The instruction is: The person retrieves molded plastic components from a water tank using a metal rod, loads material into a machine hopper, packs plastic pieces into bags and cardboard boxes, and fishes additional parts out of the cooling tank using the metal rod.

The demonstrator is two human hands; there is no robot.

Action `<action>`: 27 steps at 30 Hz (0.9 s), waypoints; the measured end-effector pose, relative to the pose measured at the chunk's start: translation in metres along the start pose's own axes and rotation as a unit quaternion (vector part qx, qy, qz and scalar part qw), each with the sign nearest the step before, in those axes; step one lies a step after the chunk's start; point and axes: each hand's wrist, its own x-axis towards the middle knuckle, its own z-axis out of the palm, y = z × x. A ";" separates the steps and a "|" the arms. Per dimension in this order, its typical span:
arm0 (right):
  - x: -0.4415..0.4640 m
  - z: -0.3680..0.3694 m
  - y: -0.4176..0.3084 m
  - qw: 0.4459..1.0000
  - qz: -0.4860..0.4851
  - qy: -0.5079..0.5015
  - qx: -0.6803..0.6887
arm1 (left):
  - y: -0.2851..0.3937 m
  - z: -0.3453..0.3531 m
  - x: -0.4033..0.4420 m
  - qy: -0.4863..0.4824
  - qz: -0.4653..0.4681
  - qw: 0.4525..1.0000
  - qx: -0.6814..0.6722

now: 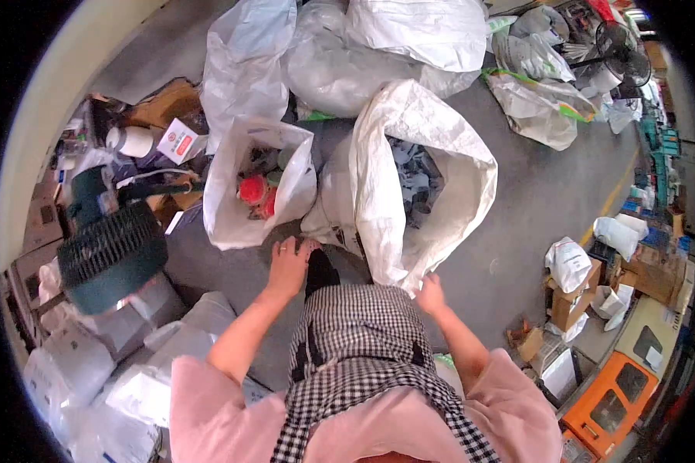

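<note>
A large white woven sack (459, 166) stands in front of me with its mouth wide. Inside it lie many small grey, translucent pieces (417, 181). My right hand (430, 293) is closed at the near edge of this sack, with its fingertips partly hidden. My left hand (289, 266) wears a ring and lies with its fingers stretched out beside my dark-clad leg, holding nothing that I can see. Just beyond it is a smaller white sack (228, 185) holding red-topped items (252, 189) and some dull, translucent ones.
Several full white and clear bags (340, 58) stand at the back. A dark green fan (112, 255) is at the left, above wrapped packages (69, 359). Boxes (575, 297) and an orange machine (610, 401) are on the right. A black fan (622, 54) stands far right.
</note>
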 end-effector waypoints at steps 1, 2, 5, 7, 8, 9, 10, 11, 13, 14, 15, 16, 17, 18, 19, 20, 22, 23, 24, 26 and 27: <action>-0.035 -0.006 0.039 0.996 0.074 -0.049 -0.021 | 0.011 0.013 -0.011 -0.027 0.024 0.999 0.009; -0.065 0.001 0.083 0.989 0.131 -0.065 -0.014 | 0.026 0.018 -0.020 -0.027 0.021 0.999 0.023; -0.152 0.093 0.250 0.882 0.404 0.006 0.244 | 0.083 0.041 -0.042 -0.127 0.067 0.983 0.115; -0.200 0.117 0.267 0.857 0.435 0.026 0.273 | 0.131 0.054 -0.049 -0.132 0.113 0.973 0.155; -0.232 0.127 0.280 0.836 0.467 0.041 0.285 | 0.160 0.065 -0.046 -0.120 0.146 0.970 0.151; -0.262 0.125 0.273 0.853 0.451 0.039 0.261 | 0.190 0.072 -0.046 -0.127 0.160 0.965 0.163; -0.281 0.111 0.264 0.866 0.438 0.036 0.237 | 0.217 0.088 -0.042 -0.132 0.184 0.957 0.178; -0.310 0.130 0.272 0.828 0.483 0.062 0.279 | 0.272 0.079 -0.044 -0.181 0.168 0.949 0.194; -0.354 0.169 0.273 0.835 0.443 0.039 0.324 | 0.334 0.089 -0.042 -0.193 0.219 0.934 0.205; -0.388 0.175 0.277 0.802 0.473 0.058 0.360 | 0.377 0.101 -0.044 -0.180 0.255 0.926 0.212; -0.414 0.172 0.279 0.772 0.485 0.032 0.410 | 0.417 0.107 -0.046 -0.191 0.301 0.907 0.224; -0.432 0.172 0.278 0.742 0.489 0.006 0.458 | 0.453 0.108 -0.046 -0.202 0.343 0.887 0.234; -0.447 0.220 0.291 0.762 0.486 0.042 0.426 | 0.494 0.111 -0.049 -0.200 0.390 0.873 0.214; -0.466 0.235 0.290 0.741 0.499 0.055 0.445 | 0.523 0.114 -0.055 -0.201 0.426 0.862 0.187; -0.482 0.247 0.293 0.734 0.508 0.063 0.446 | 0.551 0.116 -0.060 -0.201 0.453 0.862 0.106; -0.498 0.261 0.314 0.728 0.520 0.068 0.441 | 0.585 0.141 -0.061 -0.207 0.474 0.849 0.112; -0.509 0.271 0.335 0.695 0.543 0.085 0.464 | 0.626 0.158 -0.056 -0.231 0.484 0.843 0.032; -0.513 0.272 0.346 0.674 0.562 0.092 0.470 | 0.643 0.167 -0.054 -0.222 0.492 0.840 0.051; -0.514 0.273 0.355 0.662 0.570 0.098 0.477 | 0.649 0.178 -0.045 -0.241 0.497 0.829 0.085; -0.508 0.272 0.382 0.602 0.578 0.135 0.534 | 0.636 0.220 -0.007 -0.277 0.537 0.748 0.277; -0.506 0.271 0.396 0.590 0.587 0.146 0.535 | 0.598 0.264 0.042 -0.312 0.579 0.646 0.387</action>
